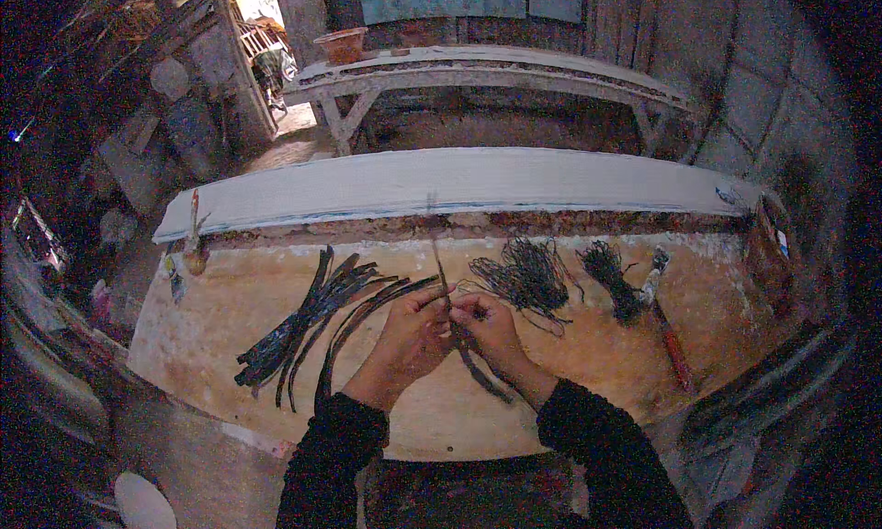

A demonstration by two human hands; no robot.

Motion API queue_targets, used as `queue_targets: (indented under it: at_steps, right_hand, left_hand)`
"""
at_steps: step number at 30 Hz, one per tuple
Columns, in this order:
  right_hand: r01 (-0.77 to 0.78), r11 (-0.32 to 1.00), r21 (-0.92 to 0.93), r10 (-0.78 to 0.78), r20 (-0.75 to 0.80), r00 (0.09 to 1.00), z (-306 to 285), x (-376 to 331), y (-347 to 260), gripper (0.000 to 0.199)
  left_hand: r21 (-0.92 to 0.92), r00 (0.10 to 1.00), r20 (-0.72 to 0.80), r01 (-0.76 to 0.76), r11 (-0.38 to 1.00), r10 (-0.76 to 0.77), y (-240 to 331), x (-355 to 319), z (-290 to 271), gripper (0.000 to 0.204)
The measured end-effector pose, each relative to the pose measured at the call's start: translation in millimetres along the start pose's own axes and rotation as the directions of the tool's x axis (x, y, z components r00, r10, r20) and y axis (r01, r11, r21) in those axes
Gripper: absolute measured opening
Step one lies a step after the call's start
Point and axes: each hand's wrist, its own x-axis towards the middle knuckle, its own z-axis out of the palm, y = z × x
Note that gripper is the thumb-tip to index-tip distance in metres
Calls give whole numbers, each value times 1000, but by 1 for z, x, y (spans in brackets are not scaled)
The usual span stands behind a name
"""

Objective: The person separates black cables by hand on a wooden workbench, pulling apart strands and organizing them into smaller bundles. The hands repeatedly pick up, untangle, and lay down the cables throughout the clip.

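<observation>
Over the middle of the wooden work board, my left hand point(407, 331) and my right hand point(491, 329) meet with their fingertips pinched on a thin dark strip point(482, 378). One end of it rises above my fingers; the other hangs down past my right hand. Close to my left hand lie several loose dark strips point(333, 341), with a thicker bundle of flat dark strips point(292, 322) farther left. Beyond my right hand are a tangle of thin dark cord point(525, 276) and a smaller cord bundle point(608, 276). My fingers hide the strip's middle.
A red-handled tool point(672, 350) with a pale upper part lies at the right. Along the far edge runs a long white slab point(459, 180). Small objects point(195, 244) stand at the far left. Behind is a bench point(514, 77) bearing a reddish pot point(343, 46).
</observation>
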Motion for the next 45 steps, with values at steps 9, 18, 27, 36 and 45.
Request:
queue_targets:
  at_steps: [9,18,27,36,45]
  right_hand:
    - [42,997,-60,-44,-32,998,-2,0,8,11]
    - [-8,1000,15,7,20,1000,-2,-3,0,16]
    - [-39,997,73,36,51,998,-3,-5,-9,14]
    - [-152,981,122,138,111,984,-6,1,4,7]
    - [-169,953,251,155,74,985,-5,4,13,5]
  left_hand:
    - [-31,1000,-14,16,999,-17,7,-13,23,22]
    - [-8,1000,-28,-5,1000,5,2,-6,10,22]
    - [45,997,-82,7,999,-3,-2,-4,10,19]
    - [109,998,-68,3,994,5,-1,-6,8,14]
    - [77,1000,1,-4,997,4,-2,-7,8,11]
